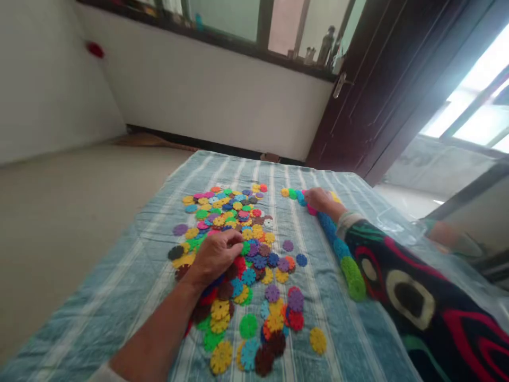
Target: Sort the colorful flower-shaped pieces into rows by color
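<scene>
- Where the striped cloth [131, 286] comes nearest, brown discs [264, 361] overlap their neighbours; their faces look smooth and may slide, so a fingertip under an edge should serve better than pressing from above.
- Just past them, a yellow disc [318, 340] lies flat and apart; it looks like thin, notched plastic, probably light, fairly stiff and hard to break, best taken by its rim.
- The left hand [217, 254] is over the pile of discs [257, 232], fingers curled, thumb close to the forefinger; whether it pinches a disc cannot be told.
- To the right lies a long row of closely set discs [353, 278], lime green at the near end, then blue; lifted by one end it might bend or part, so support along its middle seems wiser.
- The right hand [321, 200] is at the row's far part, fingers bent down; its hold is hidden.
- Farthest, a green disc [292, 193] lies on the cloth, better pinched edgewise.
</scene>
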